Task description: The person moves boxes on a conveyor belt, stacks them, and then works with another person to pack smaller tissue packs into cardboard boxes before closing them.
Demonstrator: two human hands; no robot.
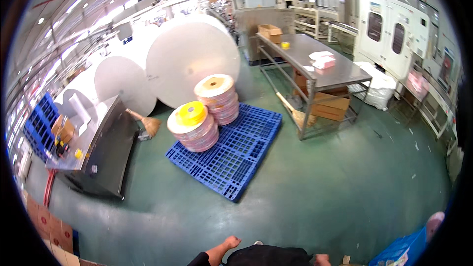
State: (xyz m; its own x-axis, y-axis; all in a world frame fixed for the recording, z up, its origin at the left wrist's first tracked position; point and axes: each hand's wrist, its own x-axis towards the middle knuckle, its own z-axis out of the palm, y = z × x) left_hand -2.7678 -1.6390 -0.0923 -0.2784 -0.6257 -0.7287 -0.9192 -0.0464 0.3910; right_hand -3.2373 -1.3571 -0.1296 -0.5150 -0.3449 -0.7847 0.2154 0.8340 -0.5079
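My left hand [229, 243] hangs low at the bottom edge, bare forearm beside my dark clothing, with nothing in it and the fingers loosely apart. Only a sliver of my right hand [322, 259] shows at the bottom edge, too little to read its fingers. Both hands are over the green floor, far from any object. Ahead lies a blue plastic pallet [236, 155] carrying two stacks of pink-edged tape rolls: a nearer one with a yellow top [192, 126] and a farther one with a tan top [217, 96].
Giant white paper rolls [192, 59] stand behind the pallet. A steel table [340, 75] at right holds a cardboard box [270, 32], with cartons [333, 104] and a broom [295, 113] below. A grey metal machine [106, 150] stands left, a blue crate [401, 251] lower right.
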